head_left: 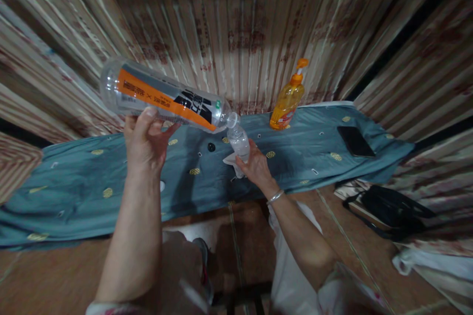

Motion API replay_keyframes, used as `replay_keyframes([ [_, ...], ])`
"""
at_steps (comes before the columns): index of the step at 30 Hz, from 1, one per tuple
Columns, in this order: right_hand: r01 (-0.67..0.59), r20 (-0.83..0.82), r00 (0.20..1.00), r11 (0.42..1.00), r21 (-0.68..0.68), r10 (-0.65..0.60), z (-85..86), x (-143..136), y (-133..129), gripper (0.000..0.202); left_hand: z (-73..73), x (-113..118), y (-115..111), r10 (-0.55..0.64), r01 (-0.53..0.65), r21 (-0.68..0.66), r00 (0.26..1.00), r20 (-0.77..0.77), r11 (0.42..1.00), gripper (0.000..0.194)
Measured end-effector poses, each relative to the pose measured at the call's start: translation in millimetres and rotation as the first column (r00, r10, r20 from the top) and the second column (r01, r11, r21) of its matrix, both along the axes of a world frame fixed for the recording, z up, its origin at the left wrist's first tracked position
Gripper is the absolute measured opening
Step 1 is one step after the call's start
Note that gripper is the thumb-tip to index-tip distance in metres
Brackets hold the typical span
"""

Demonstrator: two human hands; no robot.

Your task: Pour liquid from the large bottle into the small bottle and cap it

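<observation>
My left hand (148, 138) is closed round the underside of a large clear plastic bottle (166, 96) with an orange and grey label. The bottle lies tipped almost level, its neck pointing right and slightly down. Its mouth meets the top of a small clear plastic bottle (239, 141), which my right hand (256, 165) grips from the right. White tissue or paper (233, 162) shows by the small bottle's base. Whether liquid passes between the bottles I cannot make out. A black bottle cap (211, 147) lies on the cloth below the large bottle.
A teal patterned cloth (140, 192) covers the long table. An orange pump bottle (286, 103) stands behind to the right, and a black phone (355, 141) lies at the right end. A black bag (395, 206) sits low at the right. Pleated curtains (240, 34) close off the back.
</observation>
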State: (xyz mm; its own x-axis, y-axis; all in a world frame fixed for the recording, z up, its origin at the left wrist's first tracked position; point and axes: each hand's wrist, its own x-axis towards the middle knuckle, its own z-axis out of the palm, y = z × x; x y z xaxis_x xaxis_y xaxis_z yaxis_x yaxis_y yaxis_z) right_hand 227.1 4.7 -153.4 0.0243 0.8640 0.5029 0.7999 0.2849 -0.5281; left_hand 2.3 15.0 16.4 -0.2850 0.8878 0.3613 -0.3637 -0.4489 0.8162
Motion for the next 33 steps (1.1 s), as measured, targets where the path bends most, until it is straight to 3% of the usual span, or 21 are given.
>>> replay_keyframes([
  [13, -0.003, 0.025, 1.0, 1.0, -0.002, 0.003, -0.5, 0.8, -0.2, 0.067, -0.8, 0.8, 1.3, 0.01, -0.01, -0.006, 0.999, 0.038, 1.0, 0.037],
  [33, 0.003, 0.005, 1.0, 1.0, 0.015, -0.003, -2.8, 2.0, -1.6, 0.068, -1.5, 4.8, -0.6, 0.001, 0.0, 0.03, 1.0, -0.011, 1.0, 0.03],
])
